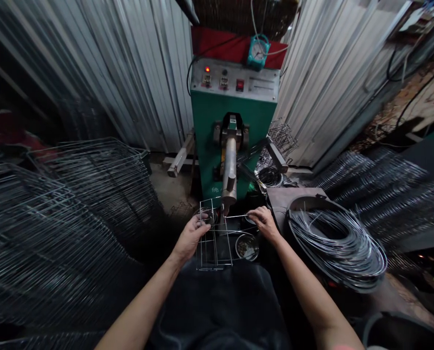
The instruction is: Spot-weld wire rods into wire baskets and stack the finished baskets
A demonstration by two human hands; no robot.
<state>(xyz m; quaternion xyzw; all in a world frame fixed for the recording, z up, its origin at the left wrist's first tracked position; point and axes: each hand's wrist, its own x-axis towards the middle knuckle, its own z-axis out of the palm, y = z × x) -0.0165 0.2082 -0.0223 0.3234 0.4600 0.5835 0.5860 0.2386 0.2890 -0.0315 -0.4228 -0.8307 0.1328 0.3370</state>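
My left hand (194,233) is closed on the left side of a small wire frame (217,267), thumb and fingers around its thin rods. The frame lies under the tip of a spot welder's electrode arm (230,170), above my lap. My right hand (263,221) pinches the end of a thin wire (237,216), whose other end reaches the frame near the electrode tip. Whether the wire is joined to the frame I cannot tell. Behind them stands the green welder body (209,121), with a red lamp lit on its panel.
A round tub (293,238) of curved wires stands at the right. Stacked wire racks (49,233) fill the left, and more stacks (377,189) lie at the far right. A small metal bowl (246,247) sits below my right hand. A teal clock (258,51) is on the welder.
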